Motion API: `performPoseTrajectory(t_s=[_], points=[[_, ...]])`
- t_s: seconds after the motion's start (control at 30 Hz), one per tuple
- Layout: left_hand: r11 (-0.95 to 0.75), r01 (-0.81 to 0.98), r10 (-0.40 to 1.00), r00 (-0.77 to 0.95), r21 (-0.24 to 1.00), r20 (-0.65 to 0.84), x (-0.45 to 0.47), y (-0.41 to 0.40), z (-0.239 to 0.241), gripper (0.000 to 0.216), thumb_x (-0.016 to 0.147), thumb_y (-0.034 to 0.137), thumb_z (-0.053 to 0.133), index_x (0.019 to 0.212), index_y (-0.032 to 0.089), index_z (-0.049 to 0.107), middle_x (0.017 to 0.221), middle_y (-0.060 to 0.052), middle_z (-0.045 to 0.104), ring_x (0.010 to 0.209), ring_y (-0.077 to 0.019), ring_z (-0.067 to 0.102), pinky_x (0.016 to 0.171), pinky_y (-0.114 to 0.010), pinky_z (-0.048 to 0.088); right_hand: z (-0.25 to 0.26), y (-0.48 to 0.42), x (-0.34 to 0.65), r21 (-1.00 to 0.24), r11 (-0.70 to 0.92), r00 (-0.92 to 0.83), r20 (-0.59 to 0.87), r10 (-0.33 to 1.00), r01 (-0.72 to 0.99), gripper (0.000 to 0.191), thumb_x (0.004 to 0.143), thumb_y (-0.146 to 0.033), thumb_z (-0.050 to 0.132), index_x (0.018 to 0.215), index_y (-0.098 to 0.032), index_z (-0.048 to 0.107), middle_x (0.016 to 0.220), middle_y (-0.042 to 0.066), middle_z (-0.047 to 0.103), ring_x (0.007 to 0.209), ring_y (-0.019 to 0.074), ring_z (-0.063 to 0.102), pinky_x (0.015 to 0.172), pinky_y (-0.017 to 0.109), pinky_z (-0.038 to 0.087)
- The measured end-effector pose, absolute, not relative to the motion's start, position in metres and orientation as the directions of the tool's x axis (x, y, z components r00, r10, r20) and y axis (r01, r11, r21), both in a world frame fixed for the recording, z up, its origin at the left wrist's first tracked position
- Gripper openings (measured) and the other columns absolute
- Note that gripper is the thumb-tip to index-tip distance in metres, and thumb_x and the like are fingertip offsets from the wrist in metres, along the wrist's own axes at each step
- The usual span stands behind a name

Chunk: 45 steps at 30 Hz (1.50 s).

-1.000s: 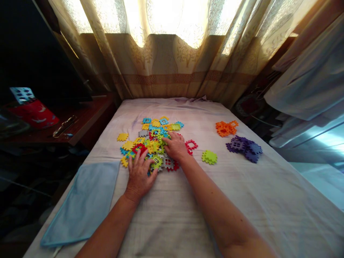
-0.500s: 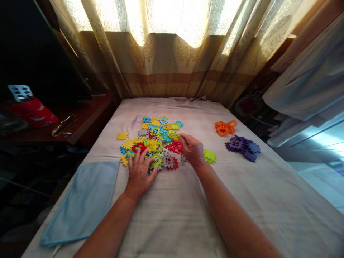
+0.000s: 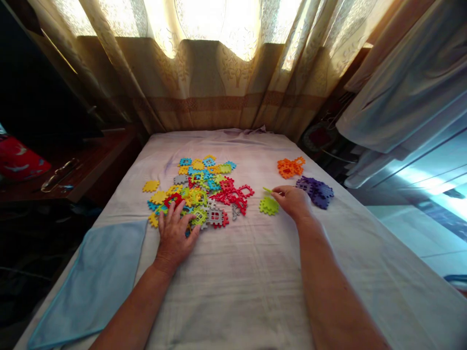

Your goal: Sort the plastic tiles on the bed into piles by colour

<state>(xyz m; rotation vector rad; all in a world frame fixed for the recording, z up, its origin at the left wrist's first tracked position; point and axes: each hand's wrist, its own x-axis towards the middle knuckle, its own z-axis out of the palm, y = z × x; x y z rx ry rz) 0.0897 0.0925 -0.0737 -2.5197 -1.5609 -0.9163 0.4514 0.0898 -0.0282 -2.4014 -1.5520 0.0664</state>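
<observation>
A heap of flat, toothed plastic tiles in several colours (image 3: 199, 187) lies on a white bedsheet (image 3: 241, 287). My left hand (image 3: 174, 236) rests flat on the heap's near edge, fingers spread. My right hand (image 3: 292, 200) is out to the right, pinching a thin green tile (image 3: 267, 190) just above a small pile of green tiles (image 3: 269, 206). Red tiles (image 3: 233, 192) lie between the heap and the green pile.
An orange tile pile (image 3: 290, 166) and a purple tile pile (image 3: 315, 190) sit at the far right of the bed. A light blue cloth (image 3: 91, 284) lies at the near left. A dark wooden side table (image 3: 69, 175) stands left; curtains (image 3: 219, 73) hang behind.
My right hand has left the heap and moved right with a green tile, reaching the green pile. Red tiles now lie uncovered. The left hand has stayed put; the view has shifted.
</observation>
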Motion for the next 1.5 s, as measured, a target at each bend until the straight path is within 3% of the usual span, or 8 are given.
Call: performPoseTrajectory(t_s=[0.37,0.6,0.77,0.93,1.1,1.23,1.37,1.5], points=[[-0.519,0.804,0.803,0.344,0.289,0.487,0.088,0.093,-0.073,0.022,0.088,0.038,0.058,0.098,0.021,0.067,0.146,-0.015,0.051,0.143,-0.0373,0.035,0.115,-0.067,0.02,-0.031,0.087,0.454,-0.192,-0.216,0.229,0.047,0.972,0.957,0.019,0.082,-0.025,0.063,0.093,-0.025,0.078,0.106,0.005,0.075,0.097,0.0202,0.067,0.085,0.029,0.048],[-0.486,0.795,0.834,0.297,0.363,0.465,0.088,0.092,-0.074,0.032,0.086,0.042,0.06,0.111,0.022,0.063,0.149,-0.014,0.048,0.145,-0.0348,0.032,0.117,-0.063,0.017,-0.011,0.092,0.407,-0.238,-0.041,0.092,0.21,0.973,0.97,0.021,0.089,-0.025,0.055,0.095,-0.022,0.075,0.102,0.007,0.075,0.096,0.0211,0.067,0.083,0.03,0.047],[-0.469,0.744,0.815,0.157,0.475,0.558,0.08,0.097,-0.069,0.029,0.093,0.038,0.047,0.113,0.022,0.061,0.143,-0.013,0.054,0.141,-0.0288,0.04,0.118,-0.055,0.023,-0.014,0.087,0.311,-0.309,0.342,-0.258,0.281,0.924,0.887,0.019,0.092,-0.026,0.055,0.1,-0.023,0.073,0.107,0.007,0.074,0.101,0.0202,0.063,0.092,0.032,0.044],[-0.392,0.672,0.812,-0.068,0.628,0.58,0.065,0.11,-0.074,0.029,0.093,0.034,0.045,0.113,0.02,0.061,0.138,-0.013,0.057,0.133,-0.0251,0.049,0.116,-0.047,0.033,-0.027,0.081,0.256,-0.229,0.388,-0.34,0.225,0.913,0.893,0.033,0.087,-0.047,0.064,0.102,-0.019,0.07,0.111,0.011,0.07,0.107,0.027,0.058,0.095,0.041,0.042],[-0.318,0.577,0.86,-0.159,0.752,0.485,0.059,0.117,-0.083,0.03,0.093,0.033,0.046,0.116,0.02,0.061,0.139,-0.014,0.056,0.134,-0.0239,0.05,0.117,-0.044,0.034,-0.03,0.078,0.249,-0.215,0.373,-0.336,0.187,0.923,0.903,0.025,0.087,-0.041,0.064,0.1,-0.019,0.07,0.111,0.011,0.07,0.106,0.0253,0.058,0.096,0.038,0.041],[-0.316,0.566,0.865,-0.157,0.762,0.476,0.059,0.119,-0.085,0.033,0.091,0.034,0.05,0.118,0.019,0.061,0.136,-0.014,0.058,0.134,-0.0247,0.05,0.117,-0.045,0.034,-0.023,0.076,0.255,-0.275,0.395,-0.318,0.284,0.904,0.876,0.024,0.096,-0.031,0.05,0.094,-0.021,0.072,0.108,0.008,0.073,0.101,0.021,0.062,0.094,0.034,0.043],[-0.308,0.57,0.872,-0.15,0.761,0.466,0.057,0.119,-0.086,0.034,0.09,0.034,0.051,0.119,0.02,0.061,0.138,-0.014,0.058,0.135,-0.0254,0.049,0.117,-0.046,0.034,-0.011,0.085,0.294,-0.451,0.233,-0.05,0.382,0.923,0.862,0.027,0.096,-0.031,0.047,0.097,-0.023,0.073,0.103,0.007,0.074,0.092,0.0183,0.066,0.085,0.028,0.048],[-0.294,0.558,0.879,-0.162,0.776,0.449,0.055,0.12,-0.088,0.034,0.09,0.033,0.051,0.12,0.02,0.061,0.14,-0.013,0.057,0.135,-0.0247,0.049,0.118,-0.045,0.033,-0.013,0.097,0.372,-0.605,-0.045,0.277,0.294,0.915,0.795,0.03,0.089,-0.036,0.049,0.098,-0.022,0.074,0.084,0.005,0.076,0.075,0.0187,0.067,0.07,0.028,0.049]])
